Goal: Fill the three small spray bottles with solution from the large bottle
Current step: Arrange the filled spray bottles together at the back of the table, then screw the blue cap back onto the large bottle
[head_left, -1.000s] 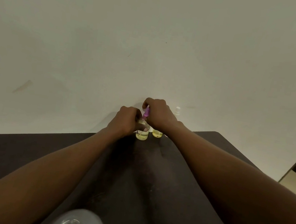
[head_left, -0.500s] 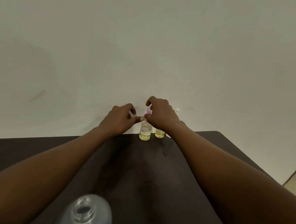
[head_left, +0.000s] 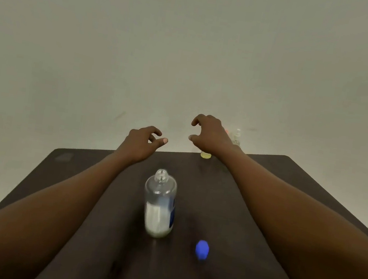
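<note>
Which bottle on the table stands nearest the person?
The large clear bottle, uncapped; the small spray bottles stand farther off, partly behind the right hand.

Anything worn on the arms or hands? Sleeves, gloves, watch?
Nothing visible. Left hand and right hand are bare: no gloves, rings or watch. Left arm and right arm are bare to the frame edge, with no sleeves, bands or markings in view.

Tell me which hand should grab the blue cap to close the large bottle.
Probably the right hand: it holds nothing, and the blue cap lies right of the open large bottle. The left hand would have to cross the bottle.
</note>
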